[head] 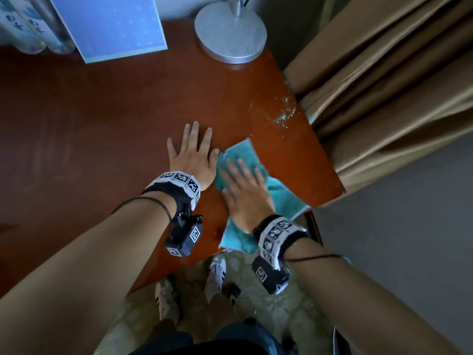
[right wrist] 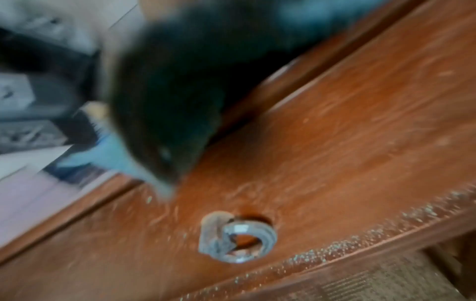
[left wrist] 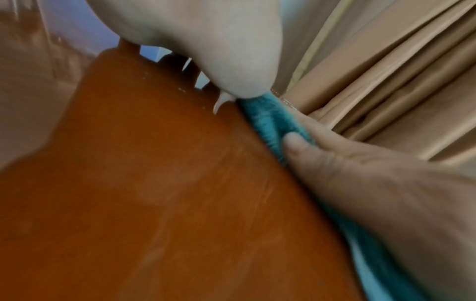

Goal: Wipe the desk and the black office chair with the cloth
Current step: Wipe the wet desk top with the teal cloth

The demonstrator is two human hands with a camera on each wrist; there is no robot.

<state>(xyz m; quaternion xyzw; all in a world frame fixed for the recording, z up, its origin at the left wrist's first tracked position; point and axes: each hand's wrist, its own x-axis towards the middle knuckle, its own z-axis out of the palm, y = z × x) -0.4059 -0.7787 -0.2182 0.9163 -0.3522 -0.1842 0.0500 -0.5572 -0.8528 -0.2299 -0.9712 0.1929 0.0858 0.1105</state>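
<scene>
A teal cloth (head: 247,156) lies flat on the reddish-brown desk (head: 102,119) near its front right corner. My right hand (head: 243,183) presses down on the cloth with straight, spread fingers. My left hand (head: 192,155) rests flat on the bare desk just left of the cloth, fingers spread, thumb at the cloth's edge. In the left wrist view the cloth (left wrist: 270,122) shows beside the right hand (left wrist: 360,173) on the desk (left wrist: 154,183). The right wrist view is blurred and shows the desk front (right wrist: 335,132) with a metal ring pull (right wrist: 239,238). The black office chair is out of view.
A wet streak (head: 279,111) glistens near the desk's right edge. A round grey lamp base (head: 230,34) stands at the back, a blue panel (head: 110,24) and bottles (head: 30,24) at the back left. Beige curtains (head: 384,85) hang right of the desk. My feet (head: 216,272) stand below.
</scene>
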